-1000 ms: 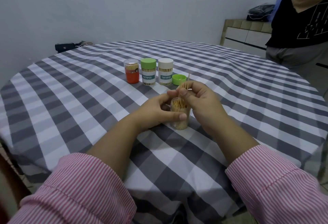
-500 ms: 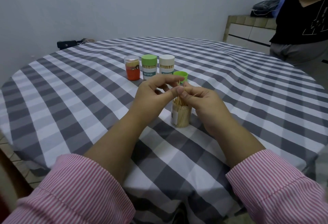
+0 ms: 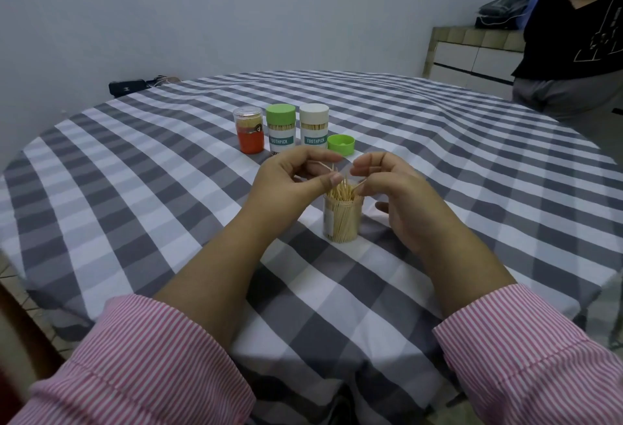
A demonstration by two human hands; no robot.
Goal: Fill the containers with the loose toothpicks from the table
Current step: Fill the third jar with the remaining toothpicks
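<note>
Two hands above open container (image 3: 342, 219): left hand (image 3: 286, 182) and right hand (image 3: 401, 195) each pinch toothpicks (image 3: 341, 191); checked tablecloth (image 3: 168, 195), bare cloth around.

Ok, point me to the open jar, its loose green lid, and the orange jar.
open jar (image 3: 342, 222), head view, clear side wall.
green lid (image 3: 340, 144), head view, top face.
orange jar (image 3: 250, 142), head view, orange label.

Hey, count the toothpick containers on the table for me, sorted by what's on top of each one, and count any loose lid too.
Green-lidded container: 1
White-lidded container: 1
Clear-lidded container with orange label: 1
Open container, no lid: 1
Loose green lid: 1
Total: 4 containers and 1 loose lid, 5 items
</note>
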